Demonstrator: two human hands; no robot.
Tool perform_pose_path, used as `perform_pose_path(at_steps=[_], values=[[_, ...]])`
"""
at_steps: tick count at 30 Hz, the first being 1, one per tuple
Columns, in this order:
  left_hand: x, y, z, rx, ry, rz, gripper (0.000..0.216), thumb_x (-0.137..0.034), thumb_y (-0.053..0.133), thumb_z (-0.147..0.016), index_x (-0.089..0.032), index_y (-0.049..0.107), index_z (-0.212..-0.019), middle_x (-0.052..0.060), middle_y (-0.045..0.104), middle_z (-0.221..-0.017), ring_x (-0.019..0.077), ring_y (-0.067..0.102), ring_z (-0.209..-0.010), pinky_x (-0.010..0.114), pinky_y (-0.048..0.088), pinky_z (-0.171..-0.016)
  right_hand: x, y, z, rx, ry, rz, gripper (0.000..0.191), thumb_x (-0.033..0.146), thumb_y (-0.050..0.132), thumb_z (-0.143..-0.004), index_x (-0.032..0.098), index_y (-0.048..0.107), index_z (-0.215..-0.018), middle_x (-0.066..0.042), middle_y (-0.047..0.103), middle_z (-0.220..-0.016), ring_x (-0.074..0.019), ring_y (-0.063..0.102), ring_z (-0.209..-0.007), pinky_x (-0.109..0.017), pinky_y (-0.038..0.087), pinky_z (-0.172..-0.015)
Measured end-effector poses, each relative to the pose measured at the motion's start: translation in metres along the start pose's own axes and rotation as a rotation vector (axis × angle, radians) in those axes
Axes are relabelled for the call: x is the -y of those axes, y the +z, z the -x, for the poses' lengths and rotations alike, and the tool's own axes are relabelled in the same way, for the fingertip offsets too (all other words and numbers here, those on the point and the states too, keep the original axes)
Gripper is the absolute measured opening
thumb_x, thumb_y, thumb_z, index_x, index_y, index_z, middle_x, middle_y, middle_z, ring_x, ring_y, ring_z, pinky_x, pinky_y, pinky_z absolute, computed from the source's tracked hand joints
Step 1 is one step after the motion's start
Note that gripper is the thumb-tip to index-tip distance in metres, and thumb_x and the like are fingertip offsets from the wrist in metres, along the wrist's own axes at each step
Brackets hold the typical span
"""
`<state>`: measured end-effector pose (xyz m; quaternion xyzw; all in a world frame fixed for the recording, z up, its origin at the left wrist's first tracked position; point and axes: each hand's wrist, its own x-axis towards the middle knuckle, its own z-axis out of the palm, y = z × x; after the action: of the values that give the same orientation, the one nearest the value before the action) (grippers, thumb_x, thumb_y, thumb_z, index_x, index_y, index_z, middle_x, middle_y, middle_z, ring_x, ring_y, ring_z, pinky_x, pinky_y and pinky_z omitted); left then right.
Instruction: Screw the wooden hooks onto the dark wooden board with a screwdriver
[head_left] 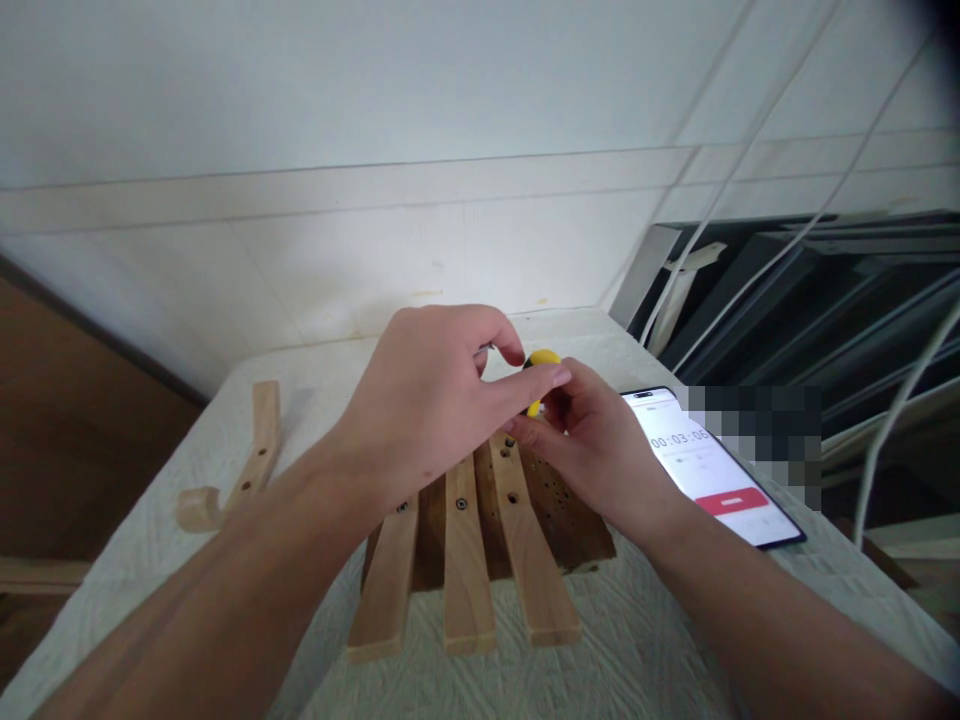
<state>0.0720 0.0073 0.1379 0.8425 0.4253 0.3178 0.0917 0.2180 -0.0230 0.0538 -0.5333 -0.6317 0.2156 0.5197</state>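
Both my hands meet above the table around a small yellow-and-black screwdriver [543,357], mostly hidden by fingers. My left hand [435,375] is closed, its thumb and index finger against the handle; a bit of thin metal shows between its fingers. My right hand [592,440] pinches the handle from the other side. Below them, three wooden hooks lie side by side across a dark brown wooden board [431,545]: a left one [386,595], a middle one [466,580] and a right one [536,570]. Dark screws or holes show in them; their far ends are covered by my hands.
Left on the white tablecloth [330,640] lies a loose wooden hook [259,455] with two holes. To the right lies a phone [712,470] showing a timer. A pale wall [375,260] rises behind the table; dark panels [810,290] and white cables [750,150] are at the right.
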Motion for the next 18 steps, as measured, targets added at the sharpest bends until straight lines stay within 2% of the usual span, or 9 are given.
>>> perform_pose_path(at_steps=[8, 15, 18], values=[[-0.0012, 0.0005, 0.0, 0.034, 0.005, 0.001, 0.02, -0.036, 0.058, -0.078, -0.019, 0.069, -0.075, -0.006, 0.041, -0.046, 0.0083, 0.037, -0.047, 0.025, 0.026, -0.05, 0.003, -0.0035, 0.0042, 0.111, -0.115, -0.077, 0.007, 0.02, 0.057, -0.082, 0.023, 0.054, -0.088, 0.0, 0.05, -0.078, -0.0145, 0.045, -0.068, -0.031, 0.036, -0.058], [-0.003, 0.0004, 0.0013, 0.007, 0.022, -0.037, 0.027, -0.045, 0.061, -0.078, -0.019, 0.067, -0.073, -0.006, 0.04, -0.047, 0.0091, 0.04, -0.051, 0.025, 0.027, -0.052, -0.0012, 0.001, 0.0022, 0.037, -0.029, -0.046, 0.021, 0.032, 0.069, -0.076, 0.023, 0.05, -0.081, 0.002, 0.049, -0.073, -0.0145, 0.045, -0.066, -0.031, 0.035, -0.057], [-0.0022, 0.0, 0.0009, 0.045, 0.049, -0.039, 0.024, -0.042, 0.059, -0.08, -0.019, 0.068, -0.075, -0.005, 0.042, -0.047, 0.0098, 0.042, -0.053, 0.025, 0.028, -0.053, 0.0009, -0.001, 0.0034, 0.059, -0.065, -0.087, 0.014, 0.028, 0.064, -0.08, 0.023, 0.053, -0.088, 0.0, 0.052, -0.079, -0.015, 0.047, -0.069, -0.031, 0.038, -0.06]])
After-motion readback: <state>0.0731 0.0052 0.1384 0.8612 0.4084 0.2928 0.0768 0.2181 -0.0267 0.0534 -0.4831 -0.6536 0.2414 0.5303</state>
